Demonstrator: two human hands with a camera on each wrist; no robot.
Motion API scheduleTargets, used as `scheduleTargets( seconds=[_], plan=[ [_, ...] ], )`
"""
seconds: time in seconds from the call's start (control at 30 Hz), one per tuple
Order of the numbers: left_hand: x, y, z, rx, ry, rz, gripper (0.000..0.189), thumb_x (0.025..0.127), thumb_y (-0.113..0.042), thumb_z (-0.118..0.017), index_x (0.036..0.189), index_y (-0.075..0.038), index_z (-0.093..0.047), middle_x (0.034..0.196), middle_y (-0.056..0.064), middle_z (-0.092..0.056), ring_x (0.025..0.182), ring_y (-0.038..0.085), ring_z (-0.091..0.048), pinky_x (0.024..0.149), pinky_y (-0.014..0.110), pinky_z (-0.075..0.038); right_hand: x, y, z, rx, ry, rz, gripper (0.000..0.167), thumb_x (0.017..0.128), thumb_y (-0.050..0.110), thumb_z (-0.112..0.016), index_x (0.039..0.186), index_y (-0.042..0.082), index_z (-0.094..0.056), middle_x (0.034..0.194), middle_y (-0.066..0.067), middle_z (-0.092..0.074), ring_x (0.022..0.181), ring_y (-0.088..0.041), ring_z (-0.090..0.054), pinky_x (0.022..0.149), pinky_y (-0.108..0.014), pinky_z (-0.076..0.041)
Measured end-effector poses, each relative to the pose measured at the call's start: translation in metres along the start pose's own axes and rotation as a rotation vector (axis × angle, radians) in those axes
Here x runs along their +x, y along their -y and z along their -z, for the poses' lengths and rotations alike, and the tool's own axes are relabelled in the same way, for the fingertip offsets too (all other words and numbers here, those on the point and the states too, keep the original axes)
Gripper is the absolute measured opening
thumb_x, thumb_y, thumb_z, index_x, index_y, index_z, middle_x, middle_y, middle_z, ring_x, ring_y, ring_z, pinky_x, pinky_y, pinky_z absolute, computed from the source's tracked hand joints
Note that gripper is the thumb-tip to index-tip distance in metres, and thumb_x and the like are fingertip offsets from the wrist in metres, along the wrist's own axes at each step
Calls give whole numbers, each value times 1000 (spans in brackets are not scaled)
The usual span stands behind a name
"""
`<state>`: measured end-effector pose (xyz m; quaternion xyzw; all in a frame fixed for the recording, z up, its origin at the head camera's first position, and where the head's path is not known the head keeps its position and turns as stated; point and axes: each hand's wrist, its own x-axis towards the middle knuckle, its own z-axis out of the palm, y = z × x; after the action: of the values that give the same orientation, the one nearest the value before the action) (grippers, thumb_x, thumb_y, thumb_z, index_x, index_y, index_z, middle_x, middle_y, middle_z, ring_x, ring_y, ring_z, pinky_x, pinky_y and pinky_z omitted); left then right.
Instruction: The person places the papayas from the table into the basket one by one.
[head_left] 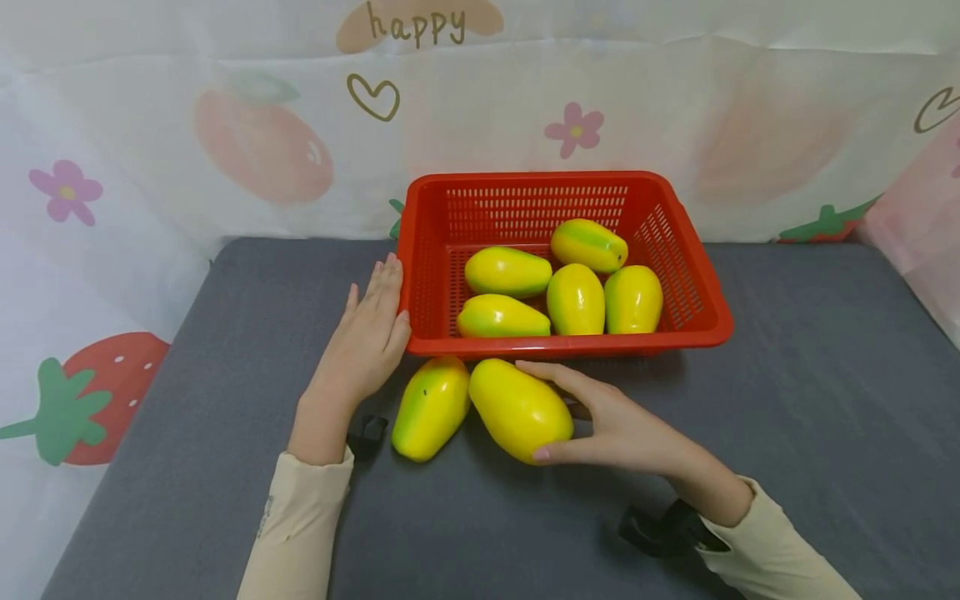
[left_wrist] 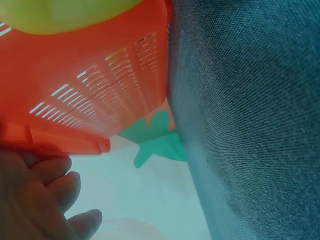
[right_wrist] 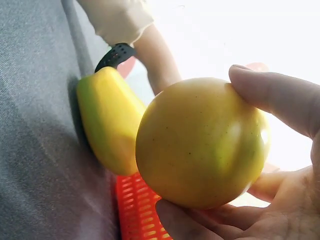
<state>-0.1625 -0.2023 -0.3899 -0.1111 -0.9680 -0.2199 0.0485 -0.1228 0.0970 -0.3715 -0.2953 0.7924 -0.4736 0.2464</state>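
Note:
My right hand (head_left: 618, 425) grips a yellow papaya (head_left: 517, 410) in front of the basket, thumb on one side and fingers on the other. In the right wrist view that papaya (right_wrist: 200, 145) is seen end-on between thumb and fingers. Another papaya (head_left: 431, 408), yellow-green, lies on the grey cloth just to its left. My left hand (head_left: 367, 333) rests with straight fingers along the left side of the red basket (head_left: 562, 344). From the left wrist, its fingertips (left_wrist: 52, 170) show right at the basket's rim. Several papayas (head_left: 576, 300) lie inside the basket.
Grey cloth (head_left: 810, 400) covers the table under everything. Behind the basket hangs a white printed curtain (head_left: 480, 100) with fruit and flower patterns. Dark straps (head_left: 667, 529) sit at both wrists, below the cream sleeves.

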Motion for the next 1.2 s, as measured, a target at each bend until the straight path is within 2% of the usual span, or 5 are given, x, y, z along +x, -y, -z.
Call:
scheduleTargets(
  seconds=[0.37, 0.73, 0.83, 0.97, 1.2],
  plan=[
    [0, 0, 1, 4, 1, -5, 63, 98, -26, -30, 152, -5, -4, 158, 8, -4, 144, 23, -3, 113, 52, -4, -6, 9, 4, 51, -4, -11, 83, 77, 28, -78, 146, 26, -33, 143, 5, -38, 120, -17, -46, 97, -43, -43],
    [-1, 0, 1, -1, 0, -5, 63, 98, -25, -30, 151, -4, -4, 158, 9, -5, 144, 23, -3, 113, 52, -4, -13, 15, 12, 79, -39, 82, 81, 79, 19, -77, 147, 24, -33, 144, 8, -37, 121, -19, -47, 94, -35, -46],
    [-1, 0, 0, -2, 3, -1, 63, 98, -25, -30, 151, -5, -4, 158, 7, -4, 144, 22, -3, 113, 51, -3, -15, 15, 15, 73, -58, 108, 80, 79, 16, -77, 146, 26, -34, 144, 6, -38, 121, -21, -45, 93, -36, -46],
    [-1, 0, 0, -4, 3, -1, 63, 98, -25, -30, 151, -5, -4, 158, 7, -3, 144, 22, -3, 113, 51, -3, -19, 15, 19, 60, -100, 99, 78, 79, 15, -77, 144, 30, -36, 142, 4, -39, 119, -18, -46, 92, -35, -47],
    [0, 0, 0, -3, 1, 0, 63, 98, -25, -30, 152, -5, -4, 158, 8, -4, 144, 22, -3, 113, 51, -3, -22, 17, 30, 83, -152, 101, 79, 79, 10, -75, 146, 22, -34, 140, -1, -41, 118, -19, -49, 94, -31, -46]
  ],
)
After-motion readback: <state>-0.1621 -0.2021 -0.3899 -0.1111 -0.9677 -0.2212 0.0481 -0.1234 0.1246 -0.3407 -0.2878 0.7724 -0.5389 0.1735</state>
